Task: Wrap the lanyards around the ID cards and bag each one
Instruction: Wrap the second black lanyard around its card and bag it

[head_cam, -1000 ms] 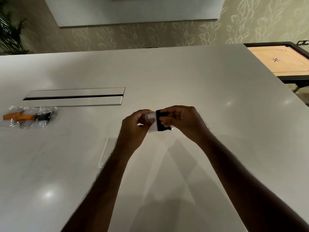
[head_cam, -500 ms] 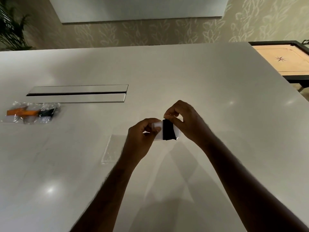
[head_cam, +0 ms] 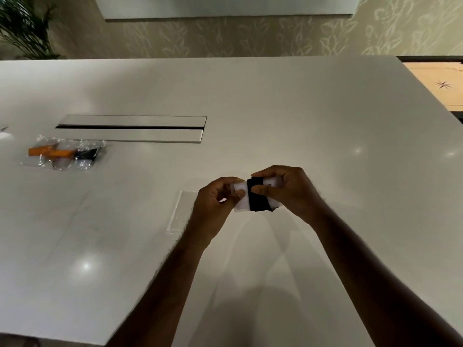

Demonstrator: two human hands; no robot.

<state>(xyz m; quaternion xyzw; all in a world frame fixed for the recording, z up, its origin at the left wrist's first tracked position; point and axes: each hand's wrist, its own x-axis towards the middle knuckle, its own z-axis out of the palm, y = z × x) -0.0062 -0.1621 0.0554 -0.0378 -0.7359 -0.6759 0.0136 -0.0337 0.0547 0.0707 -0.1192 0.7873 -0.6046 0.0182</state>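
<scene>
The white rectangular ID card (head_cam: 241, 200), banded across its middle by several turns of a flat black fabric lanyard (head_cam: 258, 197), sat at the centre of the frame, held in the air just above the glossy white table (head_cam: 300, 108). The left hand (head_cam: 216, 199) pinched the card's left end between thumb and curled fingers, and the right hand (head_cam: 288, 190) gripped the right end, its thumb pressed onto the black band. The card's long axis ran left to right across the frame, and the lanyard turns crossed it at right angles.

The coming move, as I judged it, turned on the empty clear plastic bag (head_cam: 181, 211), which lay flat on the table just left of the left hand and partly under its wrist. Its long axis ran toward and away from the camera, so the card would probably need turning to slide in. The left hand was the nearer one to the bag.

Farther off, in the left middle of the frame, lay a filled clear bag (head_cam: 65, 155) holding an orange lanyard and a black one, just in front of a long brushed-metal cable hatch (head_cam: 130, 128). A wooden carrom board (head_cam: 441, 83) showed at the upper right edge.

No brand, label or writing could be read; a small dark mark on the card's right end was too blurred to make out
</scene>
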